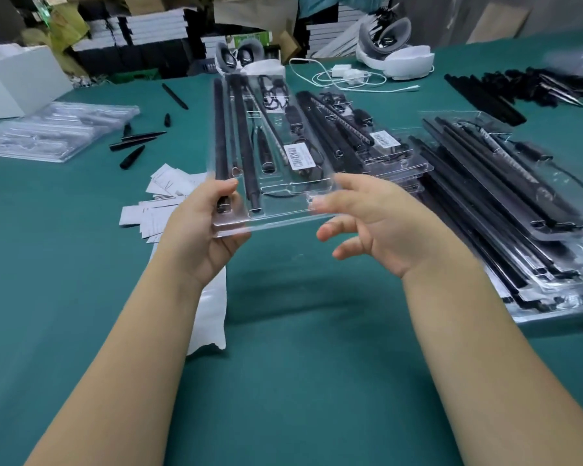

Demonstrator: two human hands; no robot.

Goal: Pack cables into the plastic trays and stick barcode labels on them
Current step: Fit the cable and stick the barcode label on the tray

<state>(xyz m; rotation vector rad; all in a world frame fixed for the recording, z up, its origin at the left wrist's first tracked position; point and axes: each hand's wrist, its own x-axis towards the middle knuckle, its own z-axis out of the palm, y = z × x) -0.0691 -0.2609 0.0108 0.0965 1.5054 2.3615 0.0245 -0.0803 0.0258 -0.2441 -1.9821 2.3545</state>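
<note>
Green cloth [300, 381] covers the bench. One packed tray [270, 153], barcode label [298, 157] already on, is held above it; its long axis runs away from the person. Left hand [204, 227] grips the near-left corner. Right hand [381, 223] is loose-fingered beside the near-right edge, grasping nothing. Finished stack [505, 210] lies rightward, nearer the right hand.

Green-clothed table [283, 381], stacked boxes [155, 31] (behind)
</note>
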